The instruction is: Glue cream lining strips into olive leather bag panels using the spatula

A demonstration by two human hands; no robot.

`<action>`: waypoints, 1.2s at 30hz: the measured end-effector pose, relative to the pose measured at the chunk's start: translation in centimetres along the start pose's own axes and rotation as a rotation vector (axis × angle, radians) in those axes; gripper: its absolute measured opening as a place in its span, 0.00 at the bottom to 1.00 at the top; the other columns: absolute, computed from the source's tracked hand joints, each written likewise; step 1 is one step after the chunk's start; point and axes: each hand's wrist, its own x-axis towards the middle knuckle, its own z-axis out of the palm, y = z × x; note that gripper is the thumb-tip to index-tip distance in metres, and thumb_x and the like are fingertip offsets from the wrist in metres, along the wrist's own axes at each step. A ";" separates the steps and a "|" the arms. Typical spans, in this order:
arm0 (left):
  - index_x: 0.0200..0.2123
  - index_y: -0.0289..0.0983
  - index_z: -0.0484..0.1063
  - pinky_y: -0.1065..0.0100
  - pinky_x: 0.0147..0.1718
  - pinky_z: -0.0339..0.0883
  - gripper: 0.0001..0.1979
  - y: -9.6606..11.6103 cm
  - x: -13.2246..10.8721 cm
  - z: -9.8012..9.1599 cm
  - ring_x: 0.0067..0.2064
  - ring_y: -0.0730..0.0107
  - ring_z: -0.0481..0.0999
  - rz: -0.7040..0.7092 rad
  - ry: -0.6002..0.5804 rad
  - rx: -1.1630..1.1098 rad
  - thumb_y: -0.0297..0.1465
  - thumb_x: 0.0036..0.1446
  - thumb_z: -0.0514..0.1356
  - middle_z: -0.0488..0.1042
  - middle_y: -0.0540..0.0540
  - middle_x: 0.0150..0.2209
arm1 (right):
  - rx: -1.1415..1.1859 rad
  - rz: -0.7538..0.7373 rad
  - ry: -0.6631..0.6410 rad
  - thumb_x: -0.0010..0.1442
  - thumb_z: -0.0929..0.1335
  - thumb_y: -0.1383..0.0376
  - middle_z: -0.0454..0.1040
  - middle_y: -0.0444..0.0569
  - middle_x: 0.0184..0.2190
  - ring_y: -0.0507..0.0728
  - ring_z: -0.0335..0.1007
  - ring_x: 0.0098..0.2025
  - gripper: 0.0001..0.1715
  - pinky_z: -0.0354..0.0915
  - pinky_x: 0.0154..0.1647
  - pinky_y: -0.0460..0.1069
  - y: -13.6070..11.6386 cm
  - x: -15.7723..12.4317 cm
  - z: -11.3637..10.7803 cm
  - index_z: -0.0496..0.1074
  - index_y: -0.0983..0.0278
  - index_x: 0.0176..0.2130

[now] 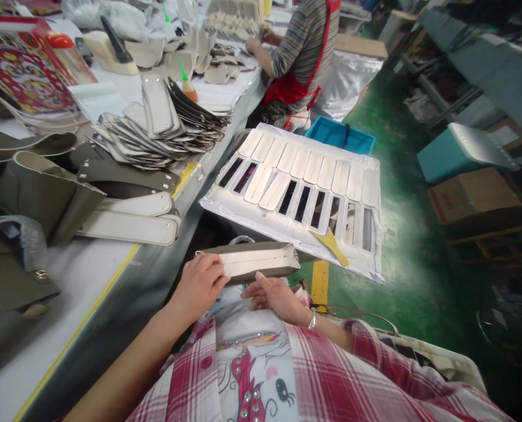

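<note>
I hold a long olive leather strip (247,265) out in front of me, nearly level, its long axis running left to right. A smooth cream lining (261,262) faces up along most of its length, and a single straight crease (254,257) runs lengthwise through that pale face. The olive outer leather shows as a band along the lower edge. At the right, the strip ends in a squared, slightly flared tip with its edges turned up. My left hand (199,285) curls over the left end, hiding it, and the fingers of my right hand (265,291) touch the lower edge near the middle.
</note>
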 end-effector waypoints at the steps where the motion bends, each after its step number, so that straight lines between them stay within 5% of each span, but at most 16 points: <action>1: 0.28 0.38 0.68 0.61 0.41 0.58 0.07 0.0 -0.2 0.1 0.44 0.63 0.65 -0.009 0.019 0.019 0.33 0.56 0.54 0.68 0.47 0.41 | -0.004 0.009 0.001 0.63 0.57 0.56 0.75 0.54 0.28 0.48 0.67 0.20 0.26 0.62 0.24 0.44 0.0 0.0 0.4 0.70 0.71 0.27; 13: 0.29 0.37 0.68 0.58 0.40 0.58 0.04 0.6 -0.7 0.6 0.44 0.59 0.65 -0.084 0.155 0.103 0.31 0.53 0.56 0.69 0.44 0.42 | -0.045 0.060 -0.095 0.65 0.53 0.55 0.75 0.57 0.27 0.50 0.68 0.19 0.30 0.57 0.19 0.43 0.7 1.9 4.1 0.69 0.72 0.27; 17: 0.35 0.37 0.66 0.55 0.48 0.57 0.10 -1.6 -2.3 0.5 0.50 0.56 0.63 -0.195 0.317 -0.027 0.33 0.49 0.61 0.65 0.41 0.49 | -0.060 0.085 -0.106 0.65 0.52 0.54 0.75 0.56 0.27 0.50 0.68 0.19 0.31 0.57 0.19 0.43 0.6 2.2 5.5 0.69 0.72 0.28; 22: 0.30 0.38 0.66 0.61 0.53 0.56 0.04 -4.3 -3.9 1.0 0.55 0.62 0.60 -0.163 0.265 -0.317 0.31 0.55 0.54 0.59 0.43 0.53 | -0.078 0.112 -0.105 0.65 0.52 0.55 0.75 0.57 0.27 0.49 0.67 0.17 0.31 0.55 0.18 0.43 0.3 2.5 7.5 0.69 0.72 0.26; 30: 0.36 0.38 0.63 0.59 0.52 0.59 0.07 -3.9 -3.2 2.4 0.55 0.63 0.61 -0.218 0.382 -0.446 0.27 0.52 0.53 0.59 0.42 0.53 | -0.115 0.116 -0.104 0.65 0.50 0.56 0.72 0.51 0.19 0.50 0.65 0.14 0.32 0.51 0.13 0.42 1.2 3.7 10.6 0.67 0.69 0.22; 33: 0.47 0.39 0.59 0.59 0.50 0.61 0.16 -4.0 -3.2 2.2 0.54 0.63 0.63 -0.236 0.329 -0.500 0.30 0.53 0.53 0.61 0.42 0.53 | -0.169 0.102 -0.182 0.65 0.47 0.54 0.72 0.52 0.19 0.51 0.65 0.15 0.36 0.53 0.13 0.43 1.8 3.9 10.5 0.68 0.69 0.24; 36: 0.55 0.39 0.52 0.59 0.51 0.61 0.24 -3.8 -3.3 1.8 0.54 0.62 0.63 -0.202 0.229 -0.379 0.34 0.55 0.51 0.61 0.41 0.54 | -0.282 -0.041 -0.351 0.65 0.49 0.53 0.72 0.50 0.23 0.51 0.68 0.21 0.33 0.61 0.20 0.44 1.8 3.4 7.6 0.70 0.69 0.30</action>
